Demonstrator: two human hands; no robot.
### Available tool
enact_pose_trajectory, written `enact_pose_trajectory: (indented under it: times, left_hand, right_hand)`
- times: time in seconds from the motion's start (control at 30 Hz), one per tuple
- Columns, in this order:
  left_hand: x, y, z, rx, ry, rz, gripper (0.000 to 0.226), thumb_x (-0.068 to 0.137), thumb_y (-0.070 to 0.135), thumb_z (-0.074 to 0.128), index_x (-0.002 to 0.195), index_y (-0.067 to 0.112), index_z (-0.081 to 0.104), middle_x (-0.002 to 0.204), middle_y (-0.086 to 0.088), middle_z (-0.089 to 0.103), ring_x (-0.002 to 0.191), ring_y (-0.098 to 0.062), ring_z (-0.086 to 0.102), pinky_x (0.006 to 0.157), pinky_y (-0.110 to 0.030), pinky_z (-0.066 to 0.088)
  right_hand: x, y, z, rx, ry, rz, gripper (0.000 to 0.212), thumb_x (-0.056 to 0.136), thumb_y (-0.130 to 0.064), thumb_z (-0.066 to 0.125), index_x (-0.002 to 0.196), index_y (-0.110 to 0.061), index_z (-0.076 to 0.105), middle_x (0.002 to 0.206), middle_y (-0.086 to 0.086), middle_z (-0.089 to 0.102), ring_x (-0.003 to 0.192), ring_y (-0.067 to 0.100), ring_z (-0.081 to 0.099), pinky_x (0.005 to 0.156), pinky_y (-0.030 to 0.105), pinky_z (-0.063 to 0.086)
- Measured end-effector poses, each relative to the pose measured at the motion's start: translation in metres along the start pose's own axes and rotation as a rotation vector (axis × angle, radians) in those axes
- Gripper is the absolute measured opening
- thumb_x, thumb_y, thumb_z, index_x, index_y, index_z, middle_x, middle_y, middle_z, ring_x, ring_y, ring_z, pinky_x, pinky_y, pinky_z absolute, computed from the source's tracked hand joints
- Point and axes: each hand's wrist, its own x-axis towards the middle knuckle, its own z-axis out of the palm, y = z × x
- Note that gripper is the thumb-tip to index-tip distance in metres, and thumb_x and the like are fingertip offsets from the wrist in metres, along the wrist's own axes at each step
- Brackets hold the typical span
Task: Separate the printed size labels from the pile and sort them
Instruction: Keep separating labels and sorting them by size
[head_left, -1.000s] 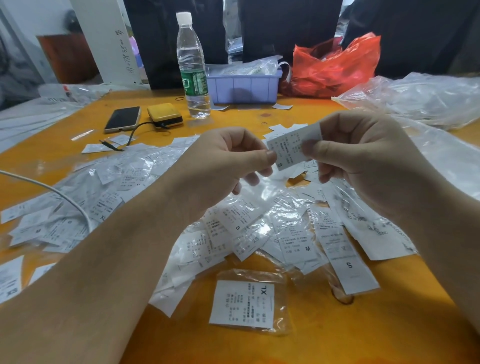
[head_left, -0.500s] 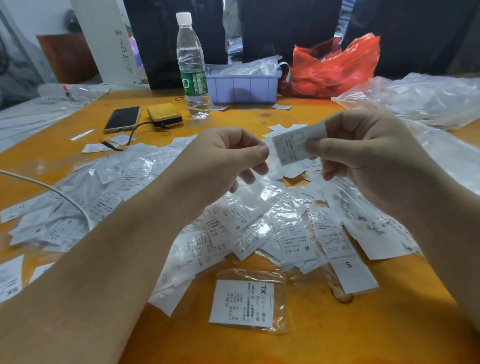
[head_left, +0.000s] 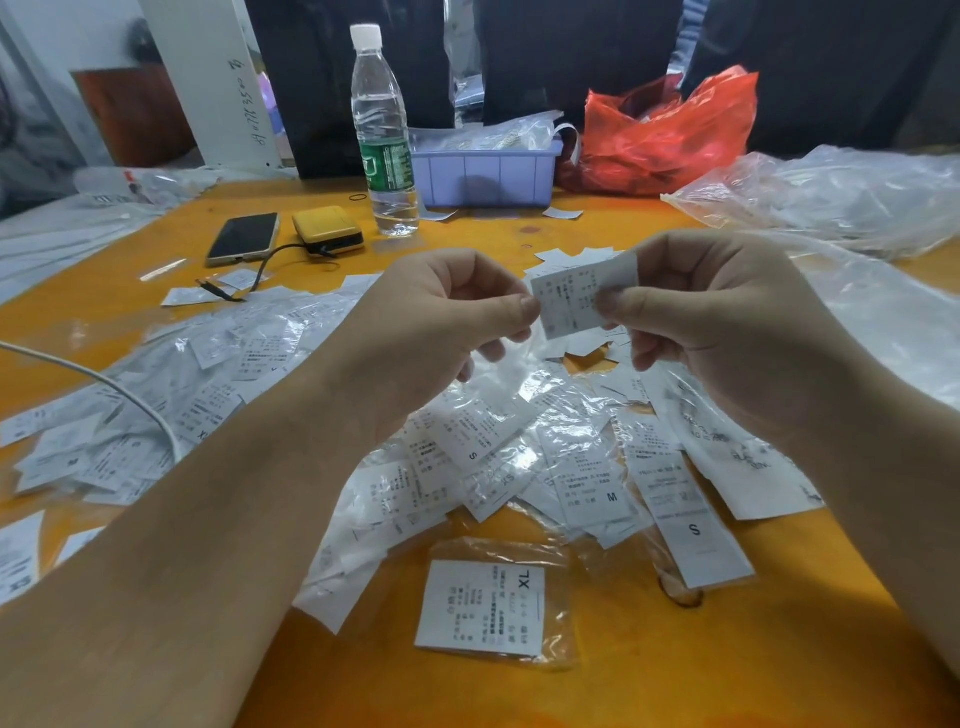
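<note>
White printed label held up above the pile, pinched at its right edge by the right hand. Left hand just beside the label's left edge, thumb and forefinger pressed together; whether touching it, could not tell. Nearer than the pile, one bagged XL label alone on the orange table. Beyond the pile: water bottle, phone, purple bin, red bag.

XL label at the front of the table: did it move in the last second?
No. The XL label lies at the same spot on the orange table, below the pile, with the same offset from the S label.
</note>
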Motion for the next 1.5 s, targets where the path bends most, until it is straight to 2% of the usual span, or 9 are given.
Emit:
enact_pose_trajectory:
  times: [0.1, 0.27, 0.53, 0.7, 0.8, 1.07, 1.3, 1.4, 1.5]
  left_hand:
    - [0.000, 0.000, 0.000, -0.002, 0.010, 0.002, 0.005, 0.088, 0.017, 0.070, 0.085, 0.013, 0.068, 0.069, 0.005, 0.070, 0.058, -0.004, 0.057, 0.050, -0.018, 0.046]
    - [0.001, 0.000, 0.000, -0.011, 0.010, -0.012, 0.009, 0.087, 0.021, 0.070, 0.084, 0.013, 0.068, 0.073, 0.003, 0.071, 0.062, -0.006, 0.059, 0.052, -0.020, 0.050]
    - [0.001, 0.002, 0.002, -0.004, -0.012, -0.015, 0.011, 0.087, 0.023, 0.069, 0.081, 0.014, 0.067, 0.072, 0.002, 0.072, 0.063, -0.007, 0.061, 0.057, -0.021, 0.053]
    - [0.000, 0.001, 0.000, 0.000, 0.014, 0.009, 0.003, 0.088, 0.016, 0.069, 0.088, 0.014, 0.066, 0.077, 0.002, 0.073, 0.066, -0.008, 0.063, 0.058, -0.024, 0.054]
    - [0.000, 0.000, 0.000, -0.015, 0.043, 0.026, 0.007, 0.085, 0.016, 0.072, 0.089, 0.015, 0.066, 0.076, 0.002, 0.074, 0.065, -0.008, 0.064, 0.058, -0.023, 0.055]
    - [0.000, 0.001, 0.002, -0.022, 0.027, 0.049, 0.016, 0.080, 0.016, 0.076, 0.091, 0.017, 0.065, 0.069, 0.009, 0.071, 0.062, -0.007, 0.063, 0.056, -0.020, 0.052]
    - [-0.001, 0.001, 0.003, 0.001, 0.019, 0.075, 0.018, 0.080, 0.014, 0.077, 0.094, 0.017, 0.065, 0.071, 0.009, 0.072, 0.063, -0.005, 0.063, 0.056, -0.020, 0.052]
    - [0.000, 0.001, 0.003, 0.002, 0.023, 0.073, 0.018, 0.081, 0.015, 0.077, 0.094, 0.016, 0.064, 0.077, 0.006, 0.075, 0.062, -0.004, 0.063, 0.057, -0.021, 0.054]
    - [0.000, 0.001, 0.002, -0.014, 0.030, 0.069, 0.019, 0.080, 0.016, 0.077, 0.094, 0.017, 0.064, 0.079, 0.004, 0.075, 0.063, -0.004, 0.063, 0.059, -0.022, 0.056]
  right_hand:
    - [-0.001, 0.000, 0.000, -0.073, -0.002, -0.030, 0.013, 0.084, 0.001, 0.068, 0.079, -0.011, 0.070, 0.076, 0.018, 0.069, 0.055, 0.013, 0.053, 0.051, 0.023, 0.050]
    - [-0.001, 0.000, 0.000, -0.140, -0.017, -0.038, 0.007, 0.084, -0.001, 0.068, 0.084, -0.007, 0.071, 0.077, 0.013, 0.071, 0.054, 0.011, 0.055, 0.051, 0.020, 0.050]
    - [-0.001, 0.002, 0.000, -0.153, -0.097, -0.019, 0.010, 0.083, 0.001, 0.068, 0.083, -0.008, 0.071, 0.075, 0.012, 0.071, 0.055, 0.012, 0.055, 0.052, 0.022, 0.049]
    - [0.002, 0.000, -0.006, -0.090, 0.027, -0.038, 0.014, 0.084, 0.003, 0.065, 0.078, -0.010, 0.070, 0.063, 0.001, 0.066, 0.054, 0.012, 0.054, 0.051, 0.024, 0.050]
    - [0.003, -0.002, -0.010, 0.020, 0.127, -0.036, 0.018, 0.083, 0.003, 0.065, 0.075, -0.013, 0.069, 0.063, 0.002, 0.065, 0.054, 0.015, 0.052, 0.052, 0.027, 0.046]
    - [-0.002, -0.001, 0.004, 0.028, 0.122, -0.058, 0.017, 0.082, 0.000, 0.068, 0.074, -0.015, 0.068, 0.062, -0.001, 0.068, 0.050, 0.009, 0.053, 0.048, 0.021, 0.046]
    - [-0.004, -0.003, 0.008, 0.064, 0.155, -0.041, 0.017, 0.082, 0.000, 0.068, 0.073, -0.014, 0.067, 0.063, 0.000, 0.068, 0.050, 0.010, 0.054, 0.050, 0.024, 0.047]
    - [-0.005, -0.005, 0.009, 0.064, 0.133, -0.014, 0.010, 0.082, 0.001, 0.068, 0.076, -0.006, 0.065, 0.064, 0.004, 0.069, 0.050, 0.012, 0.054, 0.049, 0.024, 0.049]
    - [-0.006, -0.005, 0.009, 0.039, 0.103, -0.004, 0.013, 0.082, 0.002, 0.069, 0.075, -0.008, 0.065, 0.066, 0.006, 0.070, 0.051, 0.013, 0.054, 0.050, 0.024, 0.051]
